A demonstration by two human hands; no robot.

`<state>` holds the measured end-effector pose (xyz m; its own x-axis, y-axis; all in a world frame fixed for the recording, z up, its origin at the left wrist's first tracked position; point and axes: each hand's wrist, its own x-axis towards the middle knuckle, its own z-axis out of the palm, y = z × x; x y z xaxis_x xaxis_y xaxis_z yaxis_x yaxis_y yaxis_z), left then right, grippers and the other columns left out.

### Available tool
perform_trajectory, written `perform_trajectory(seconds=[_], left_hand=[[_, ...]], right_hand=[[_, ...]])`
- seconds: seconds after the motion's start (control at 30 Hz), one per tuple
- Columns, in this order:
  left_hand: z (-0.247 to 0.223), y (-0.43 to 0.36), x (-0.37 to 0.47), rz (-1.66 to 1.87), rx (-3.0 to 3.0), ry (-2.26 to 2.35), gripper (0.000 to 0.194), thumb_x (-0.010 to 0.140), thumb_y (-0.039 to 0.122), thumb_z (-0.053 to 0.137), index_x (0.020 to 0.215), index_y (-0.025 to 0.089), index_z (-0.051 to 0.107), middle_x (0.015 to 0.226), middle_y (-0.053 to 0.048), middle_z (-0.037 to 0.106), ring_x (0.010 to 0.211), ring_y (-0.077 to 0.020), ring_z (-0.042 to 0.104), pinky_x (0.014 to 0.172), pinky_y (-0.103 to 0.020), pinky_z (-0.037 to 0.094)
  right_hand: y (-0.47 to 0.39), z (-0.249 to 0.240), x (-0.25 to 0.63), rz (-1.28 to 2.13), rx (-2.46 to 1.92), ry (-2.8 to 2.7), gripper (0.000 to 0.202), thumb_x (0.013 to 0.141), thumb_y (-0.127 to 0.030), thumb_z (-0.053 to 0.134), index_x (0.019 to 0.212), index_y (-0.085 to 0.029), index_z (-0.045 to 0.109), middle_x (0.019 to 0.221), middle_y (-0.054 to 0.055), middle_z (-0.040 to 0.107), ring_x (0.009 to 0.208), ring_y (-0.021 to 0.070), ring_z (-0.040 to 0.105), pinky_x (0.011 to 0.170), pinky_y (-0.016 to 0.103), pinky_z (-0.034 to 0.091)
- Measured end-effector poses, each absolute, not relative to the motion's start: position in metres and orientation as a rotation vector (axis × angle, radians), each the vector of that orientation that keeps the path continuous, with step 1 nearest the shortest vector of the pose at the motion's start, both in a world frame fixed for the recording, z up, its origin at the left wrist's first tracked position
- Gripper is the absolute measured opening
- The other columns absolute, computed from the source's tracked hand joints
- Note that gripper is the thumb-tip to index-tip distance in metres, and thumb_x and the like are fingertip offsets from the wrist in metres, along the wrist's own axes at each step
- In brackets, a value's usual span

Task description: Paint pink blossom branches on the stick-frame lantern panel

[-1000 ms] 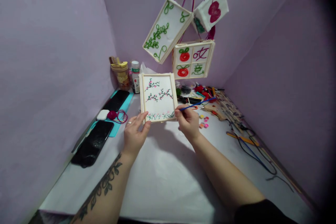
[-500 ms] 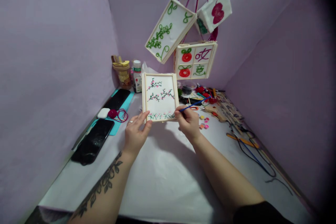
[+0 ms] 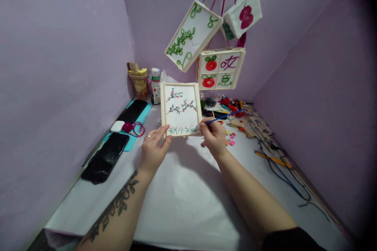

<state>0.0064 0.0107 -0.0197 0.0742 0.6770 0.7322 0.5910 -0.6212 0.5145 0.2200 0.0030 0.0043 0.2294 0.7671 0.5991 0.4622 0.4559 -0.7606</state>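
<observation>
A white panel framed in pale wood strips (image 3: 182, 119) is held up over the table, painted with green branches and pink blossoms. My left hand (image 3: 154, 145) grips its lower left corner, thumb in front near the bottom edge. My right hand (image 3: 214, 136) pinches a thin blue brush (image 3: 225, 116) beside the lower right edge of the frame. The brush handle points up to the right; its tip is hidden by the fingers. Small pink, orange and yellow paint dabs (image 3: 232, 138) lie on the table just right of my right hand.
At left lie two black phones (image 3: 106, 159), a white case (image 3: 117, 126) and magenta yarn (image 3: 127, 127). A jar (image 3: 139, 85) and a bottle (image 3: 155, 86) stand behind. Decorated framed panels (image 3: 194, 35) hang above. Cords (image 3: 290, 178) and tools are on the right.
The view has shifted slightly. My right hand and the brush have moved a little to the right relative to the panel, and the brush lies at a flatter slant.
</observation>
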Motion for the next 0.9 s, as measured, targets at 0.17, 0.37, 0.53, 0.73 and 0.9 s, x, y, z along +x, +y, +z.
perform_trajectory(seconds=[0.17,0.37,0.53,0.73,0.9], left_hand=[[-0.0202,0.0105,0.0065,1.604,2.236,1.333,0.033,0.085,0.030,0.061,0.117,0.022,0.065,0.106,-0.006,0.072,0.093,-0.0199,0.065,0.087,-0.037,0.053],[-0.0200,0.0103,0.0063,1.601,2.254,1.335,0.033,0.085,0.030,0.061,0.117,0.022,0.064,0.106,-0.007,0.072,0.094,-0.0197,0.065,0.088,-0.036,0.053],[-0.0192,0.0100,0.0068,1.602,2.246,1.340,0.033,0.085,0.030,0.061,0.116,0.022,0.065,0.106,-0.007,0.072,0.093,-0.0194,0.065,0.088,-0.036,0.053],[-0.0182,0.0095,0.0069,1.598,2.242,1.333,0.033,0.085,0.030,0.061,0.116,0.022,0.064,0.106,-0.006,0.072,0.093,-0.0196,0.065,0.087,-0.037,0.053],[-0.0186,0.0096,0.0070,1.602,2.234,1.330,0.033,0.085,0.031,0.060,0.117,0.023,0.065,0.106,-0.006,0.072,0.093,-0.0195,0.065,0.088,-0.036,0.053]], right_hand=[[0.0015,0.0078,0.2190,0.246,-1.168,-1.441,0.013,0.084,-0.029,0.054,0.076,-0.019,0.058,0.056,-0.003,0.051,0.049,0.0100,0.044,0.049,0.023,0.036],[0.0008,0.0083,0.2186,0.252,-1.175,-1.447,0.014,0.084,-0.029,0.054,0.076,-0.019,0.059,0.055,-0.004,0.049,0.047,0.0094,0.043,0.046,0.022,0.034],[-0.0003,0.0097,0.2176,0.269,-1.161,-1.482,0.014,0.085,-0.029,0.053,0.076,-0.019,0.058,0.054,-0.004,0.049,0.046,0.0096,0.043,0.045,0.023,0.034],[-0.0003,0.0106,0.2169,0.251,-1.144,-1.496,0.013,0.085,-0.028,0.053,0.075,-0.020,0.059,0.053,-0.004,0.047,0.045,0.0095,0.041,0.046,0.023,0.033],[-0.0003,0.0119,0.2165,0.252,-1.145,-1.507,0.014,0.085,-0.028,0.053,0.074,-0.020,0.059,0.053,-0.004,0.048,0.046,0.0100,0.042,0.047,0.024,0.035]])
